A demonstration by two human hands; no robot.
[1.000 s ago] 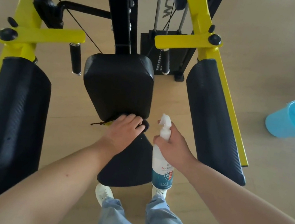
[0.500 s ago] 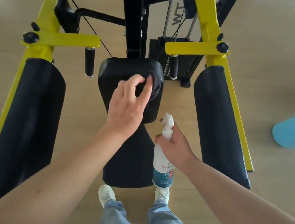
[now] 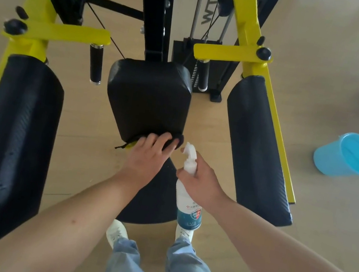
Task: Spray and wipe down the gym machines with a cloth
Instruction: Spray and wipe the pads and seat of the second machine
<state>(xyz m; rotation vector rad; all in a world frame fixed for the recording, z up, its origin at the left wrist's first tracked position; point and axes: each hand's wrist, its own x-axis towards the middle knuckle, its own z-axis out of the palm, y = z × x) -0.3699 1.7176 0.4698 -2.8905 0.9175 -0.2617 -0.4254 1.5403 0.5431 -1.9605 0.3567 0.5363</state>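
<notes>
I saw the left hand [image 3: 146, 156] pressing a dark cloth [image 3: 176, 139] flat on the lower edge of the pad [image 3: 147, 99], right hand [image 3: 201, 181] clamped round the bottle [image 3: 187, 192] (nozzle near left fingers), so I judged the cloth could slip off or a spray hit skin.

One head-worn wide-angle view looks steeply down from close above, facing the gym machine [image 3: 149, 97] at frame centre; the person's shoes [image 3: 117, 232] sit at the lower middle.
</notes>
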